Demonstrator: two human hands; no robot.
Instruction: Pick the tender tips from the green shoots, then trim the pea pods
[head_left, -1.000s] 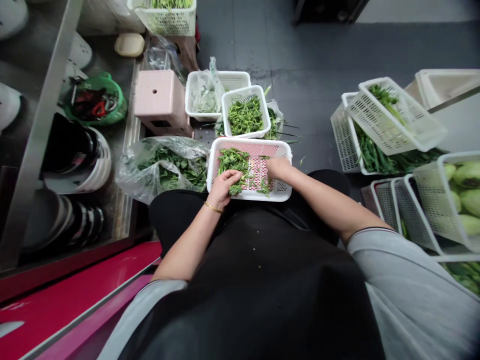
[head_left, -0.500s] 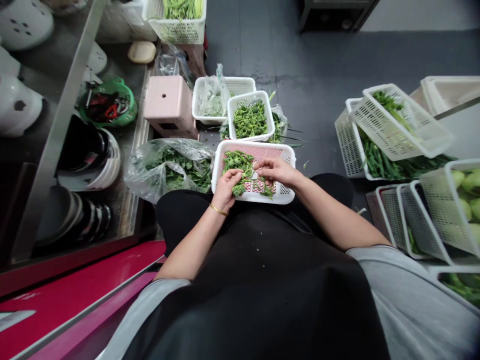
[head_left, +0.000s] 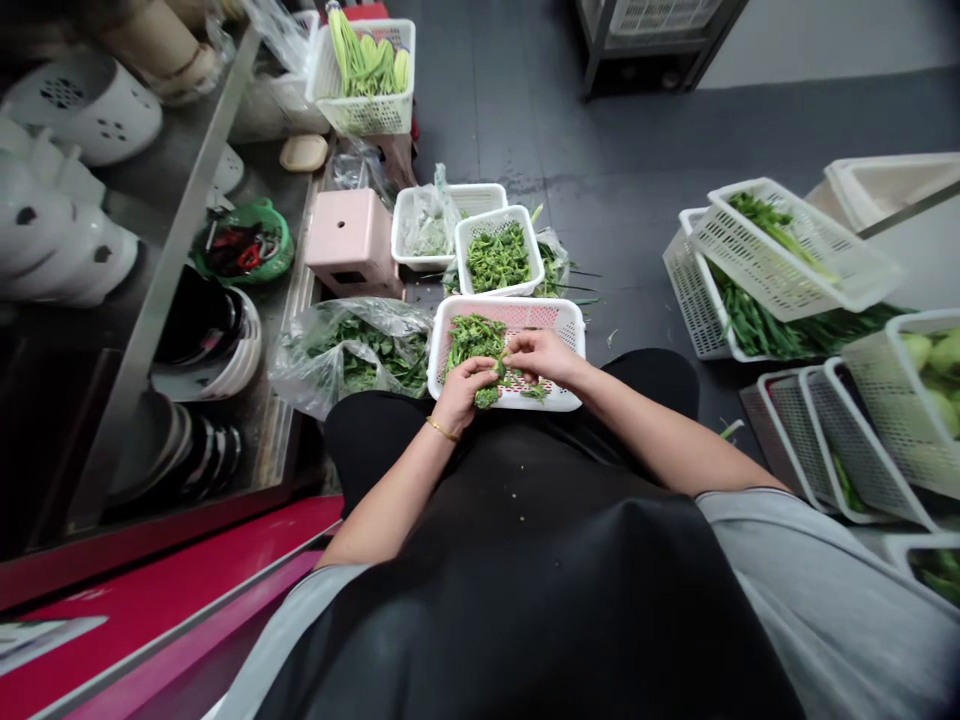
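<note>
A white plastic basket (head_left: 568, 392) with a pink lattice bottom sits at my lap. A pile of cut green sprigs (head_left: 474, 338) fills its left part, and a few loose bits lie at its front right. Over the basket's front, my left hand (head_left: 465, 388) is closed on a green vegetable sprig (head_left: 486, 398) whose bushy, broccoli-like head hangs below the fingers. My right hand (head_left: 541, 355) pinches the upper part of the same sprig, its fingertips close to those of my left hand. The thumbs and fingers partly hide the stem.
Beyond my basket, a smaller white basket (head_left: 537, 270) holds more greens. To the left lie a clear bag of leafy greens (head_left: 360, 350) and a pink stool (head_left: 341, 232), beside a metal shelf with bowls. Baskets of vegetables (head_left: 780, 250) stand at the right.
The camera view has shifted slightly. My right hand has come closer to my left, and its fingers now close on the sprig near my left fingertips.
</note>
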